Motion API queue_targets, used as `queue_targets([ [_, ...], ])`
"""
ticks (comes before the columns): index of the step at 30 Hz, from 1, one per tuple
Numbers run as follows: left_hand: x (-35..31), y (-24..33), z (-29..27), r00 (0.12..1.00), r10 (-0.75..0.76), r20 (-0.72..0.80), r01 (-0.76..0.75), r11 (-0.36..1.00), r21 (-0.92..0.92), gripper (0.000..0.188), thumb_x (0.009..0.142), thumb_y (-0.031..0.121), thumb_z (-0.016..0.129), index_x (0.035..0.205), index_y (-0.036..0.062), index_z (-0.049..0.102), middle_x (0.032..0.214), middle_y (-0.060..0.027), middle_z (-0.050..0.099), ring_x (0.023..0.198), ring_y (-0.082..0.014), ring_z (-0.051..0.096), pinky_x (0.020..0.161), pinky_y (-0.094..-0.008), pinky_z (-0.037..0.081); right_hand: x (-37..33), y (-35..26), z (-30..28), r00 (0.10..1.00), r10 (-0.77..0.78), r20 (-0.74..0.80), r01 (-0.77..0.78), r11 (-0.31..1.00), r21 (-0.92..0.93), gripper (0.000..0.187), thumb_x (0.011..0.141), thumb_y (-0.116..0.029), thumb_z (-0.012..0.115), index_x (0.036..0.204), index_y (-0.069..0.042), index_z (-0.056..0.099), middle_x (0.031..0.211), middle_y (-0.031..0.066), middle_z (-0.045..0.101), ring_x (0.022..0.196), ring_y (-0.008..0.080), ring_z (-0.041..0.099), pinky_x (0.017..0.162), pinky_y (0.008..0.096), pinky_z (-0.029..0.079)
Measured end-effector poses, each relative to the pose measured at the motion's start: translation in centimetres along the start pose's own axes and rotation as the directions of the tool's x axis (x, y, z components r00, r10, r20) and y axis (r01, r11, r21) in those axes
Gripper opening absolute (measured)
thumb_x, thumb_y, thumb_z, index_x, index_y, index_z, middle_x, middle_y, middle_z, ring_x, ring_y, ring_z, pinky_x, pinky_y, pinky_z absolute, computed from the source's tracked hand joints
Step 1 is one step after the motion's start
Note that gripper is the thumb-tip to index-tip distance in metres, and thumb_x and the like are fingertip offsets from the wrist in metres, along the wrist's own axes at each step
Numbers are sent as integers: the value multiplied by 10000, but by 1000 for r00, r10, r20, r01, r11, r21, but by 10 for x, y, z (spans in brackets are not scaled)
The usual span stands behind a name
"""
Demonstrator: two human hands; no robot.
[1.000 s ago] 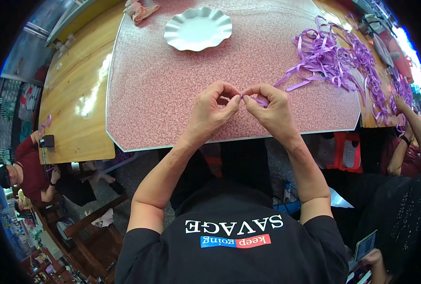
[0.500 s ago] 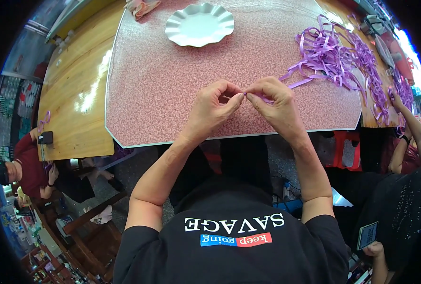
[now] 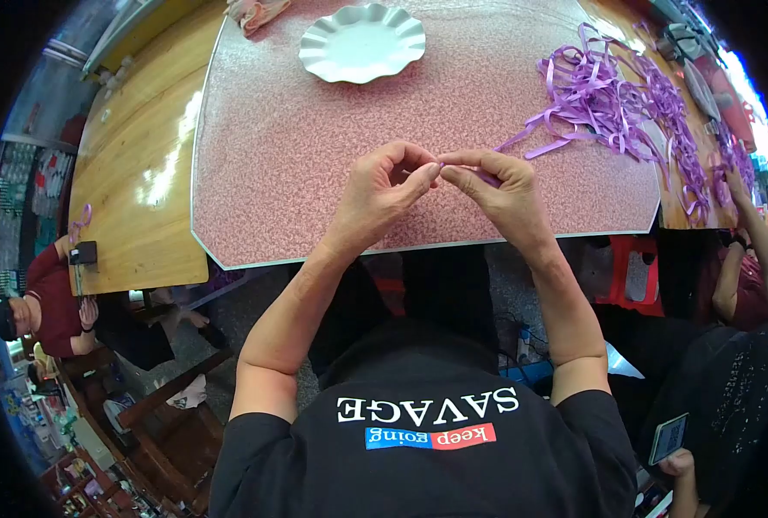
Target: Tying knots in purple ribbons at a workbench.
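Over the near half of the pink patterned table mat, my left hand (image 3: 386,192) and my right hand (image 3: 503,195) meet fingertip to fingertip. Both are closed in a pinch on a narrow purple ribbon (image 3: 487,179). Only a tiny bit of it shows between the fingertips; more of it lies under the curled fingers of my right hand. How it is folded or joined there is too small to make out. To the right, a loose tangled heap of purple ribbons (image 3: 593,102) lies on the mat, with strands trailing toward my right hand.
A white wavy-rimmed plate (image 3: 362,45) stands toward the back of the mat (image 3: 289,164). A pinkish cloth (image 3: 257,14) lies at the far left corner. People sit at both sides; a hand at lower right holds a phone (image 3: 669,438). A red stool (image 3: 634,276) stands under the table's right.
My joined fingertips have shifted slightly left, and the pinch of my right hand has changed a little. The phone at lower right has tilted and moved slightly.
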State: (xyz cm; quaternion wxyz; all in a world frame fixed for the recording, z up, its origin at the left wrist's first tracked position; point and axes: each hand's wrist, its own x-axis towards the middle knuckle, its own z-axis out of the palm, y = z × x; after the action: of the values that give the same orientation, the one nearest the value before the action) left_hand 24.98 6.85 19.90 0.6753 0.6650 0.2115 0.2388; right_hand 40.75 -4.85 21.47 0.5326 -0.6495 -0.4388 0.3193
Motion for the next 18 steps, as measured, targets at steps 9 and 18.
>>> queue_targets([
  [9,-2,5,6,992,125,-33,-112,959,261,106,962,103,672,1000,6,656,909,-26,679,826,-73,634,717,-232,520,1,3,-4,985,-175,-6,175,983,-53,148,917,-91,719,1030,4,712,832,-21,621,771,36,558,623,197,438],
  [18,-2,2,10,920,389,-54,-325,831,451,79,889,8,698,947,1,645,883,-81,645,808,-150,659,723,-280,547,-4,-1,7,1000,-12,-28,9,995,-100,80,932,-72,679,991,-22,699,771,-66,570,692,2,483,584,171,379],
])
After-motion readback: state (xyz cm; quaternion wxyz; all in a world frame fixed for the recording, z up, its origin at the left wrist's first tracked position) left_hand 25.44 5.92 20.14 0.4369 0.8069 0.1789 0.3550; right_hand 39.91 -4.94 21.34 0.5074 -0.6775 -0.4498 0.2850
